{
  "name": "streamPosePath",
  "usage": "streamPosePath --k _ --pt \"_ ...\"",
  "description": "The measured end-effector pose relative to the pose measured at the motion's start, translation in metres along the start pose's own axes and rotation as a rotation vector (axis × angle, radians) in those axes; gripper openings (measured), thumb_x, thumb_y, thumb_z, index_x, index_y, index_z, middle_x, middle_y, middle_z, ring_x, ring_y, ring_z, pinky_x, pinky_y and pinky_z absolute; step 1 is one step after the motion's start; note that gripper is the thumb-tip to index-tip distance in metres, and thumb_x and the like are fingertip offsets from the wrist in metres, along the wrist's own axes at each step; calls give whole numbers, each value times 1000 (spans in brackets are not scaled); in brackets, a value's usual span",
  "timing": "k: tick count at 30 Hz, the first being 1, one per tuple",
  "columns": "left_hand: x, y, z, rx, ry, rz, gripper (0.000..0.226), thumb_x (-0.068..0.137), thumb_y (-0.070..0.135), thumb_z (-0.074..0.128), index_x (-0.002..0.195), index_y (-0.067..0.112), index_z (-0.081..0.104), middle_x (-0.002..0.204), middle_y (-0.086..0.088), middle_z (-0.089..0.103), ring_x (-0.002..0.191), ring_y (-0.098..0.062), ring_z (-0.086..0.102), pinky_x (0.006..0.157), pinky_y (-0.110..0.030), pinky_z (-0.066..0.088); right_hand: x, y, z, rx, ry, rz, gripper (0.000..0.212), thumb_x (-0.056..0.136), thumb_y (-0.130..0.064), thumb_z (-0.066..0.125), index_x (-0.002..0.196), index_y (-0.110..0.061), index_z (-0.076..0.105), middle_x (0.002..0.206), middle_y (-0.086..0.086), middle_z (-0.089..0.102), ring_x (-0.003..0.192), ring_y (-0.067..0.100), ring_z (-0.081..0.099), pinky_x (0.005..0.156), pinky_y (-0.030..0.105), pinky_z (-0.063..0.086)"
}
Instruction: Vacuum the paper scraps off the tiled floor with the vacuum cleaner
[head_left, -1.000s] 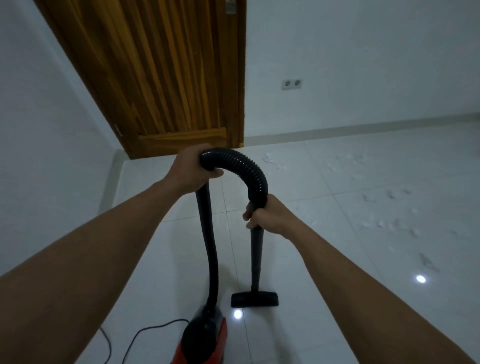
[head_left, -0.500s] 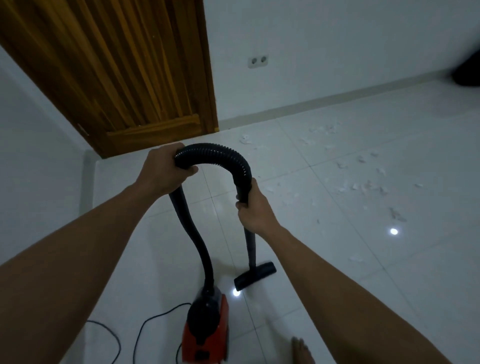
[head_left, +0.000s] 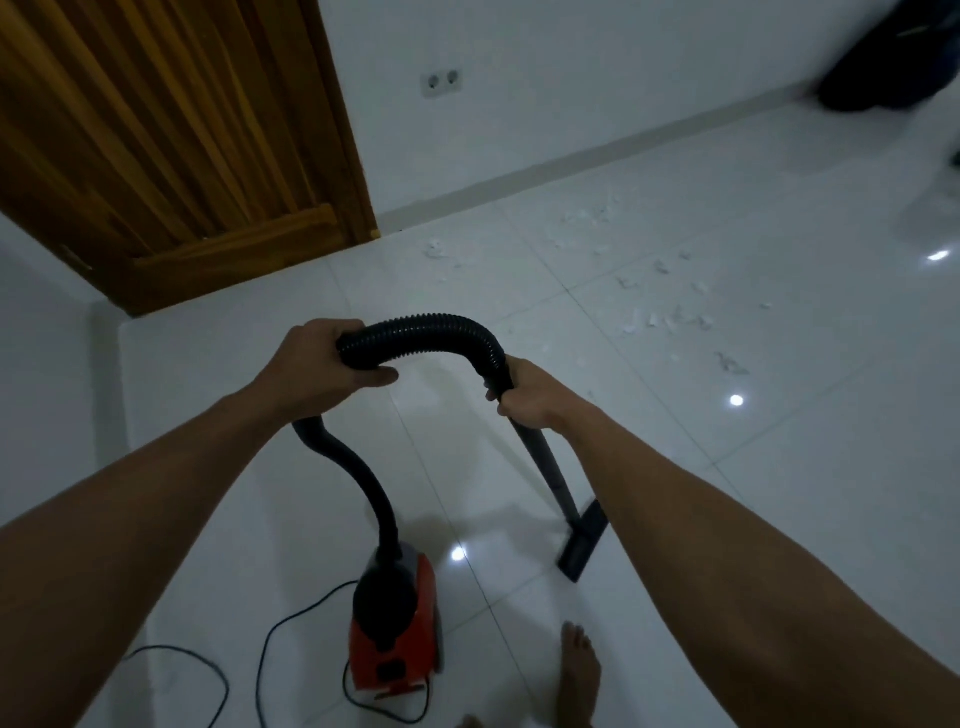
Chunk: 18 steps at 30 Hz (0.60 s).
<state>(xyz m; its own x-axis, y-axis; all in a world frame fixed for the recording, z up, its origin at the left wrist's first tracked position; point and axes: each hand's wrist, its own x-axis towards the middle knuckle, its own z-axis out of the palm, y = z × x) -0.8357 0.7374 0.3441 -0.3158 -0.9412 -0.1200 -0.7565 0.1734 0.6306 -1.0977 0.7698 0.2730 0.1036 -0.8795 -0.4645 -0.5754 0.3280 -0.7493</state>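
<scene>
A red and black vacuum cleaner (head_left: 395, 634) stands on the white tiled floor (head_left: 779, 493) near my feet. Its black ribbed hose (head_left: 431, 335) arches up between my hands. My left hand (head_left: 322, 369) grips the hose at the arch's left end. My right hand (head_left: 524, 397) grips the top of the black wand (head_left: 550, 473), which slopes down to the flat floor nozzle (head_left: 582, 545). White paper scraps (head_left: 670, 317) lie scattered on the tiles beyond the nozzle, to the upper right, with a few more paper scraps (head_left: 436, 254) near the door.
A wooden door (head_left: 171, 135) fills the upper left, with white wall and a double socket (head_left: 441, 83) beside it. The black power cord (head_left: 260, 654) loops on the floor left of the vacuum. My bare foot (head_left: 576, 670) is at the bottom. A dark object (head_left: 883, 62) sits far right.
The view has swung right and down. The nozzle has turned and moved right, now angled toward the scraps. Both hands keep their grip on hose and wand.
</scene>
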Motion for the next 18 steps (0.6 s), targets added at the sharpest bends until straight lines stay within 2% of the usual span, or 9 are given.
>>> streamPosePath --k 3,6,8,10,11,13,15,16,18 --pt "0 10 16 -50 23 -21 25 73 32 86 80 17 67 71 -1 65 68 -14 59 58 -25 40 -6 13 -2 81 103 -8 41 83 11 46 111 -17 56 106 3 64 101 22 60 80 27 49" --pt "5 20 27 -75 6 -38 29 74 37 85 84 15 68 75 -5 67 69 -16 61 59 -26 43 -4 23 -2 99 234 12 46 79 8 46 118 -13 56 111 9 63 104 27 60 84 37 51" --pt "8 29 29 -78 2 -57 34 74 39 84 91 13 70 81 -8 69 75 -19 64 65 -30 47 -4 23 0 32 320 64 43 83 -2 51 122 -18 55 120 11 56 112 33 54 84 39 49" --pt "8 37 29 -86 -1 -79 39 73 40 84 97 12 71 88 -10 71 83 -23 66 70 -32 51 -10 18 2 -56 379 228 38 92 -21 58 129 -26 51 132 12 38 118 35 42 89 39 44" --pt "7 40 28 -96 -4 -86 39 73 40 85 97 12 72 88 -11 72 84 -24 66 70 -31 50 -14 15 2 -8 373 324 42 94 -29 60 134 -27 48 137 13 28 115 34 42 90 39 44" --pt "0 48 31 -105 -18 -93 37 73 40 85 95 13 72 85 -11 71 78 -23 66 65 -28 46 -23 10 2 357 336 453 49 94 -24 61 138 -19 41 136 17 29 94 24 51 80 37 57" --pt "-10 55 36 -102 -27 -97 36 73 39 85 95 13 72 82 -11 70 69 -17 61 60 -26 43 -33 3 -1 873 296 467 40 95 -4 54 135 -5 45 116 17 50 79 19 57 69 37 62" --pt "-16 56 38 -101 -25 -103 36 74 39 84 94 12 71 81 -10 70 67 -15 59 59 -26 42 -40 -1 -2 1076 289 454 34 96 3 46 130 0 48 105 16 53 80 21 62 72 40 62" --pt "-27 54 42 -97 -22 -114 37 74 40 84 92 10 69 82 -10 70 68 -15 60 60 -27 42 -52 -6 -3 1409 328 442 37 97 5 30 129 1 47 104 18 54 91 30 68 81 53 59"
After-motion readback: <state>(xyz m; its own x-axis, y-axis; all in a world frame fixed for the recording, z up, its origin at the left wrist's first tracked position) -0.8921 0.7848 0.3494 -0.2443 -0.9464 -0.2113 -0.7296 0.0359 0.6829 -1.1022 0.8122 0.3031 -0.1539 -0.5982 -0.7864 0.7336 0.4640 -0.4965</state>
